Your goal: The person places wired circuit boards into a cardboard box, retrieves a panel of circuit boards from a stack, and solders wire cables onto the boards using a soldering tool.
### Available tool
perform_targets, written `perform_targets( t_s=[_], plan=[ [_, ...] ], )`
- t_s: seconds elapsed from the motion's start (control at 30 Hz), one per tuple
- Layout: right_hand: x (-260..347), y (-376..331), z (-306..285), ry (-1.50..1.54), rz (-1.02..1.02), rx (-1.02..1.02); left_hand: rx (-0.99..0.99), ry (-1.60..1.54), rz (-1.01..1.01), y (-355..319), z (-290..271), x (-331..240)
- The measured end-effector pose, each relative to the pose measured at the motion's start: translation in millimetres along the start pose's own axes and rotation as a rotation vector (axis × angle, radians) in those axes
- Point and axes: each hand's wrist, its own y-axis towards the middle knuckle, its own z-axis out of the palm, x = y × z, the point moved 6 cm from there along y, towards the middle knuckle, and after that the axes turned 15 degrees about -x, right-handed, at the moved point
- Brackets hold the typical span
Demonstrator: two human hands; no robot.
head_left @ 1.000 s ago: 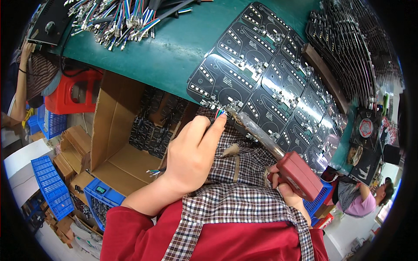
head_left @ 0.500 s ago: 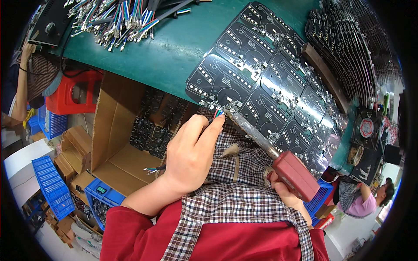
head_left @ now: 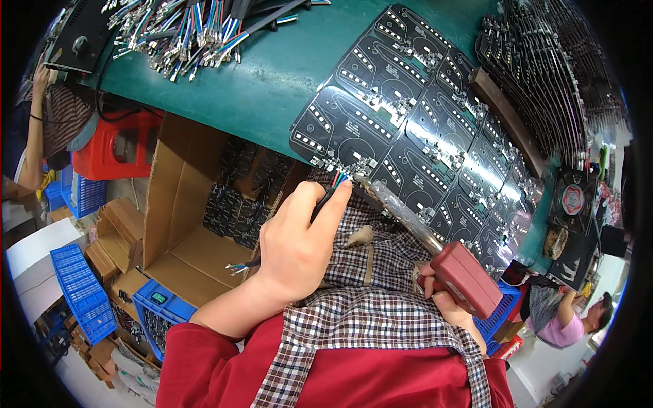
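Note:
My left hand (head_left: 296, 238) pinches a black cable (head_left: 325, 198) with thin coloured wires fanning out at its tip. Those wire ends meet the near left corner of a black circuit board panel (head_left: 354, 126), which carries rows of small white LEDs. The cable's other end, with bare coloured strands, pokes out beside my left wrist. In my right hand (head_left: 445, 299) is a soldering iron (head_left: 466, 279) with a dark red handle, my fingers wrapped under it. Its tip rests close to the wire ends at the panel's edge; whether it touches them is too small to tell.
A heap of cables (head_left: 197, 34) lies on the green table (head_left: 224, 102). Stacked boards (head_left: 544, 75) stand at the far right behind a brown bar (head_left: 507, 119). Below the table's edge is an open cardboard box (head_left: 180, 197) holding boards. Other people sit at far left and right.
My right hand and the iron's handle have shifted slightly right and down. My left fingers have tilted a little, and more of the black cable shows between them.

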Motion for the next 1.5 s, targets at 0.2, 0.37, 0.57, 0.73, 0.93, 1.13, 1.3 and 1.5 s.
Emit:
perform_targets(
  t_s=[0.2,0.37,0.57,0.73,0.93,1.13,1.3,1.5],
  plan=[
    [-5.7,2.9,0.7,0.115,0.084,0.047,-0.018,0.043,0.07,1.0,-0.3,-2.5],
    [-3.4,3.6,3.2,0.114,0.048,0.025,-0.069,0.057,0.144,0.2,1.3,-4.6],
    [45.8,35.2,-1.5,0.06,-0.276,-0.041,-0.051,0.144,0.191,0.4,1.2,-9.7],
    [46.9,29.3,3.2,0.012,-0.377,-0.035,-0.037,0.185,0.217,2.0,2.6,-12.9],
    [34.8,16.2,5.2,0.843,0.293,-0.088,0.003,0.194,0.204,5.3,3.7,-16.0],
    [44.9,11.8,-35.7,0.82,0.412,-0.201,0.111,0.245,0.049,13.9,-1.2,-10.6],
    [49.1,16.8,-80.3,0.674,0.422,-0.432,0.071,0.133,0.004,76.0,-24.6,1.2],
    [60.5,67.4,-106.0,0.632,0.21,-0.46,-0.161,0.265,0.203,176.8,34.5,42.3]
  ],
)
